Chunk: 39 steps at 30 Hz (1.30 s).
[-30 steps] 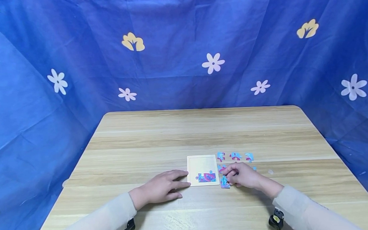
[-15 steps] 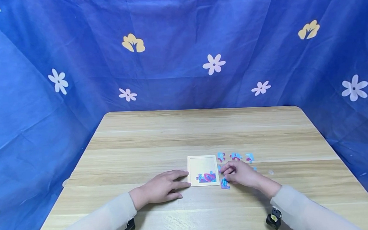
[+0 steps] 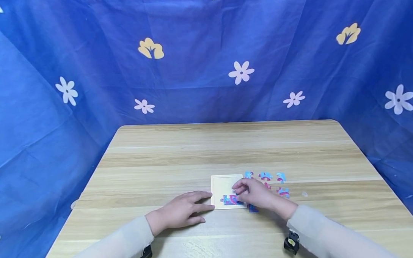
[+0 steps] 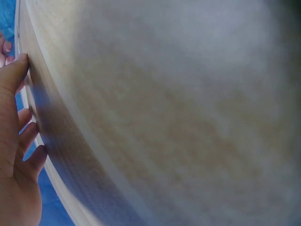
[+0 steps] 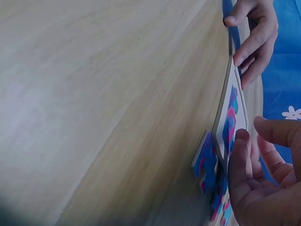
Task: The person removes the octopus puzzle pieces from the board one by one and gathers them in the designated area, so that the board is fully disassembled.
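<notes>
A square, pale puzzle frame (image 3: 216, 181) lies on the table, with joined pink, purple and blue puzzle pieces (image 3: 227, 200) in its lower right part. My left hand (image 3: 183, 210) rests at its left edge with fingers spread and fingertips on the rim. My right hand (image 3: 254, 195) is over the frame's right side, fingers bent and thumb near the fingertips. In the right wrist view its fingertips (image 5: 241, 134) are right by the frame, and I cannot tell whether they pinch a piece. Below that hand, a blue-purple piece (image 3: 253, 208) lies partly hidden.
Several loose puzzle pieces lie right of the frame, among them a blue one (image 3: 281, 177), a blue and red one (image 3: 265, 176) and another (image 3: 283, 192). The wooden table (image 3: 159, 157) ends at a blue flowered cloth (image 3: 191, 80).
My right hand has moved left from the loose pieces to over the frame, uncovering pieces on the right. The left hand has stayed at the frame's left edge.
</notes>
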{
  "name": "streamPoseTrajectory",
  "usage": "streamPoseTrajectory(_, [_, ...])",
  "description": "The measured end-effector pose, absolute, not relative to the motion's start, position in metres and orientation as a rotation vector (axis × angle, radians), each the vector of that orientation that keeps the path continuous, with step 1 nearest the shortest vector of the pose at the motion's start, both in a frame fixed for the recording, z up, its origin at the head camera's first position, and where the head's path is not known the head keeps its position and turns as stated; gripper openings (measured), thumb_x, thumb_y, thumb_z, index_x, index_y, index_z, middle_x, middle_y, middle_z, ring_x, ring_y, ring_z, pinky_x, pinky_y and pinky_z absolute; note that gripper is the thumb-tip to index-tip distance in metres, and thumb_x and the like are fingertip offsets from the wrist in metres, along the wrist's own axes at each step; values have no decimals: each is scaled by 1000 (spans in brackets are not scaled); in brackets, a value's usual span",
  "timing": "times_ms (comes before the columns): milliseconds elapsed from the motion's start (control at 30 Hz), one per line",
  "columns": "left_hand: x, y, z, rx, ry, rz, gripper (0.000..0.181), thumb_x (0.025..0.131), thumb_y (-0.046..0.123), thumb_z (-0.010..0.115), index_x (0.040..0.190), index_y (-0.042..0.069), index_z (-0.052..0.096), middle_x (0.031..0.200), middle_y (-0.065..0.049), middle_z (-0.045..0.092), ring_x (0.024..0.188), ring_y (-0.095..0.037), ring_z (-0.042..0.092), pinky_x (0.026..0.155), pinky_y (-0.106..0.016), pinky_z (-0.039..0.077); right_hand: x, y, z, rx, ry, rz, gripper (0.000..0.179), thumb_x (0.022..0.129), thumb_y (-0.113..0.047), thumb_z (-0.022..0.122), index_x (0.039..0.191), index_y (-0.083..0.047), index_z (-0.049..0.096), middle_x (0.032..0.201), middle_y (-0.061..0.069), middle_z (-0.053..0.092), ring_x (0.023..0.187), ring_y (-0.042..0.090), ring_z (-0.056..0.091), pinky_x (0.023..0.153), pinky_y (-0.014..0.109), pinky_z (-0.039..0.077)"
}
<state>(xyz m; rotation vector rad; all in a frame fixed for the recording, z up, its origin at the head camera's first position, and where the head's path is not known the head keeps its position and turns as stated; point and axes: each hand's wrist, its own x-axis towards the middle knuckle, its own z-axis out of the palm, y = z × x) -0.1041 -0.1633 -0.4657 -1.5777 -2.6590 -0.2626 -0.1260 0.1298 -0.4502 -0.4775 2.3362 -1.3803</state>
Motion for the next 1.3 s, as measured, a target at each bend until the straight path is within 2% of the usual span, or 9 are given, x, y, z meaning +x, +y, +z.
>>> streamPoseTrajectory(200, [-104, -163, -468, -1581, -2628, -270, 45, 91, 42, 61, 130, 21, 60, 140, -12, 46, 127, -27, 44, 104, -41, 38, -125, 118, -452, -478, 2364, -1323, 28, 80, -5, 72, 107, -4, 65, 93, 3, 63, 70, 15, 59, 59, 27, 53])
streamPoseTrajectory(533, [-105, -162, -471, -1584, -2615, -278, 45, 91, 42, 62, 130, 20, 61, 139, -12, 47, 127, -27, 45, 105, -41, 38, -123, 114, -461, -524, 2519, -1220, 27, 73, -9, 75, 99, -9, 69, 86, -3, 61, 73, 11, 56, 68, 25, 49])
streamPoseTrajectory(1133, [-106, -162, -473, -1587, -2581, -302, 45, 90, 41, 63, 129, 19, 62, 139, -12, 47, 127, -26, 45, 104, -41, 38, -123, 111, -462, -639, 2591, -1085, 21, 72, -10, 77, 93, -13, 72, 82, -6, 57, 79, 11, 51, 70, 25, 46])
streamPoseTrajectory(1300, [-106, -162, -473, -1585, -2589, -303, 45, 90, 41, 63, 129, 19, 61, 139, -12, 47, 127, -26, 45, 104, -41, 38, -122, 110, -462, -631, 2589, -1076, 17, 73, -11, 77, 89, -14, 72, 87, -5, 58, 83, 14, 51, 73, 31, 46])
